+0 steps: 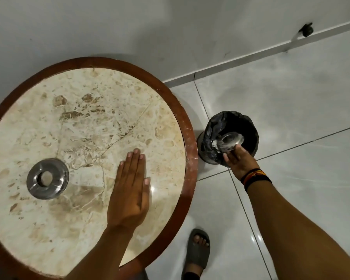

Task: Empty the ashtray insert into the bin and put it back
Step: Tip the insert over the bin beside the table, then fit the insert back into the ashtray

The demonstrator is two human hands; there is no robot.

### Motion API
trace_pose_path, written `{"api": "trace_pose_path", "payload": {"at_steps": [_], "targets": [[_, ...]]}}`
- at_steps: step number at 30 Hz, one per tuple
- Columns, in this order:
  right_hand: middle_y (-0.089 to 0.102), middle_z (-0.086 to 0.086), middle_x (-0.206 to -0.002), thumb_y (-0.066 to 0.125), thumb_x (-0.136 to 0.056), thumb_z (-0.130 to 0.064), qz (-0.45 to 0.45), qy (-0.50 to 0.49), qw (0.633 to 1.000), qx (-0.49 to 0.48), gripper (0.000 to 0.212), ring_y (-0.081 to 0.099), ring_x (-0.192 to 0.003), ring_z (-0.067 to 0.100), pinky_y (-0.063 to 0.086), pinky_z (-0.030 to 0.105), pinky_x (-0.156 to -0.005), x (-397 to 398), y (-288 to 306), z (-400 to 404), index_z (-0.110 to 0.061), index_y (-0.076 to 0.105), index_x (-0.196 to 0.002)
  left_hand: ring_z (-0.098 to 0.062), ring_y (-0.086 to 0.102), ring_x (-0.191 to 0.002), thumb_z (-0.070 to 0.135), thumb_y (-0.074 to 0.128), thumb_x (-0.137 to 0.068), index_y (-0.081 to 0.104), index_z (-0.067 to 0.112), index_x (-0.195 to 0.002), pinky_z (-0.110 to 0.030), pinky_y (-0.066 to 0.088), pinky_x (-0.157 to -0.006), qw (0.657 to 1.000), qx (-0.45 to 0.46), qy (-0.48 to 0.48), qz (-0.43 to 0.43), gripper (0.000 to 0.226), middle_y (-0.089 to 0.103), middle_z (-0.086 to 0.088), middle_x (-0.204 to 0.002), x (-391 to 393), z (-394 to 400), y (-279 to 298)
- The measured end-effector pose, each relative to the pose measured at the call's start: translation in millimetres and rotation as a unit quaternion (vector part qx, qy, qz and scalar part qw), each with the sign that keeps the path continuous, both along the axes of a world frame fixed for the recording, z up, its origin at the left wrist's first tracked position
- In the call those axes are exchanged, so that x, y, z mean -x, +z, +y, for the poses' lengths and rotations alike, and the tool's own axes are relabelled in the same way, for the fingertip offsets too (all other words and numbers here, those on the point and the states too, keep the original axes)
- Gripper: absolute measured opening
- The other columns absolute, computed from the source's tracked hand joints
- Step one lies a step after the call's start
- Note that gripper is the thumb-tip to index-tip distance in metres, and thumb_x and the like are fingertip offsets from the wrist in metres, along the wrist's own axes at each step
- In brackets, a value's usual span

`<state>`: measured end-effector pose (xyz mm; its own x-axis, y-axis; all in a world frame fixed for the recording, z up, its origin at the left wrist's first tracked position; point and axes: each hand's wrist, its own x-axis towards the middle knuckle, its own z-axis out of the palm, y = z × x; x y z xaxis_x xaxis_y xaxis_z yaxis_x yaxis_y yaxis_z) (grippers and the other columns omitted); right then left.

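My right hand [238,158] grips the round metal ashtray insert [229,141] by its near rim, holding it tilted over the mouth of the small bin [251,126], which is lined with a black bag and stands on the floor. The ring-shaped metal ashtray body [48,178], a hole at its centre, sits on the left of the round marble table [85,122]. My left hand [130,188] lies flat on the tabletop, fingers together, holding nothing, to the right of the ashtray body.
The table has a reddish-brown wooden rim [190,150] right beside the bin. White floor tiles spread to the right. My foot in a grey sandal [197,251] stands near the table's edge. A dark doorstop [307,29] sits by the wall's skirting.
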<state>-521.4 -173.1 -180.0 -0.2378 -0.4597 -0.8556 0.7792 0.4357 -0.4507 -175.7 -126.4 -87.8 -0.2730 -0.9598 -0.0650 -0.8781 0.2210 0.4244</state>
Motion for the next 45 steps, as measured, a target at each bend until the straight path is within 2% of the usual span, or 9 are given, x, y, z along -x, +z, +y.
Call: {"api": "trace_pose_path", "payload": {"at_steps": [10, 15, 18, 22, 26, 28, 34, 39, 45], "targets": [[0.067, 0.004, -0.100, 0.058, -0.101, -0.022, 0.026, 0.033, 0.998, -0.043, 0.031, 0.065, -0.086, 0.015, 0.060, 0.027, -0.061, -4.3, -11.3, -1.2, -0.016, 0.061, -0.131, -0.022, 0.012, -0.166, 0.027, 0.028, -0.109, 0.021, 0.009, -0.168, -0.039, 0.007, -0.135, 1.000, -0.002, 0.007, -0.006, 0.062, 0.017, -0.007, -0.178, 0.2, 0.6, 3.1], [0.061, 0.004, -0.079, 0.059, -0.100, -0.018, 0.068, 0.016, 0.995, -0.065, 0.022, 0.061, -0.062, 0.010, 0.054, 0.022, -0.048, -9.3, -5.0, 0.7, -0.011, 0.064, -0.120, -0.023, 0.014, -0.165, 0.026, 0.029, -0.109, 0.022, 0.008, -0.168, -0.042, 0.011, -0.134, 1.000, 0.012, 0.000, -0.005, 0.062, 0.018, -0.007, -0.178, -0.2, 1.2, 0.7], [0.061, 0.006, -0.074, 0.061, -0.099, -0.015, 0.198, 0.035, 0.978, -0.048, 0.005, 0.058, -0.053, 0.008, 0.049, 0.019, -0.042, -14.7, 11.1, -3.8, -0.014, 0.065, -0.100, -0.023, 0.014, -0.165, 0.026, 0.029, -0.109, 0.023, 0.007, -0.167, -0.044, 0.013, -0.134, 1.000, 0.022, -0.002, 0.002, 0.062, 0.018, -0.008, -0.178, -0.6, 1.7, 0.0], [0.070, 0.015, -0.092, 0.064, -0.094, -0.024, 0.507, 0.176, 0.842, 0.053, 0.007, 0.064, -0.072, 0.011, 0.058, 0.038, -0.072, -25.0, 53.0, -15.3, -0.018, 0.068, -0.096, -0.023, 0.014, -0.165, 0.026, 0.030, -0.110, 0.023, 0.006, -0.167, -0.047, 0.017, -0.133, 0.999, 0.033, -0.011, 0.012, 0.061, 0.018, -0.009, -0.177, -0.9, 1.5, -3.6], [0.069, 0.006, -0.103, 0.061, -0.098, -0.013, 0.681, 0.295, 0.636, 0.213, 0.014, 0.060, -0.092, 0.014, 0.043, 0.011, -0.086, -76.7, 129.5, -23.8, -0.008, 0.070, -0.107, -0.021, 0.012, -0.165, 0.027, 0.029, -0.111, 0.024, 0.005, -0.167, -0.046, 0.018, -0.133, 0.999, 0.044, -0.001, 0.005, 0.060, 0.019, -0.010, -0.177, -3.9, 2.8, -7.1], [0.069, 0.006, -0.104, 0.060, -0.099, -0.011, 0.708, 0.343, 0.552, 0.276, 0.016, 0.061, -0.092, 0.016, 0.043, 0.010, -0.085, -112.6, 157.8, -24.3, -0.006, 0.072, -0.108, -0.020, 0.011, -0.165, 0.026, 0.031, -0.111, 0.024, 0.005, -0.167, -0.045, 0.016, -0.134, 0.999, 0.045, -0.002, 0.010, 0.060, 0.019, -0.010, -0.177, -2.4, 3.5, -6.2], [0.070, 0.007, -0.107, 0.071, -0.090, -0.007, 0.705, 0.469, 0.339, 0.409, 0.022, 0.068, -0.090, 0.029, 0.057, 0.043, -0.061, -221.0, 165.6, -22.4, -0.013, 0.073, -0.111, -0.026, 0.023, -0.162, 0.036, 0.026, -0.108, 0.026, 0.003, -0.165, -0.044, 0.017, -0.133, 0.998, 0.055, 0.020, -0.016, 0.067, 0.026, -0.016, -0.174, -11.6, 9.6, -15.4], [0.068, 0.005, -0.095, 0.070, -0.090, -0.010, 0.705, 0.520, 0.237, 0.419, 0.014, 0.066, -0.077, 0.031, 0.051, 0.037, -0.048, -275.6, 148.1, -6.7, -0.014, 0.074, -0.103, -0.021, 0.019, -0.164, 0.025, 0.038, -0.110, 0.031, 0.006, -0.165, -0.041, 0.014, -0.134, 0.974, 0.055, 0.203, 0.080, 0.059, 0.029, -0.012, -0.174, -65.7, 76.0, -7.5], [0.067, 0.004, -0.093, 0.071, -0.087, -0.011, 0.691, 0.596, 0.207, 0.351, 0.016, 0.065, -0.078, 0.030, 0.053, 0.038, -0.047, -303.7, 135.1, 12.4, -0.016, 0.072, -0.102, -0.025, 0.017, -0.164, 0.028, 0.028, -0.110, 0.026, 0.004, -0.166, -0.048, 0.016, -0.133, 0.958, 0.053, 0.280, -0.012, 0.061, 0.022, -0.013, -0.176, -153.0, 118.8, -9.1]]}}
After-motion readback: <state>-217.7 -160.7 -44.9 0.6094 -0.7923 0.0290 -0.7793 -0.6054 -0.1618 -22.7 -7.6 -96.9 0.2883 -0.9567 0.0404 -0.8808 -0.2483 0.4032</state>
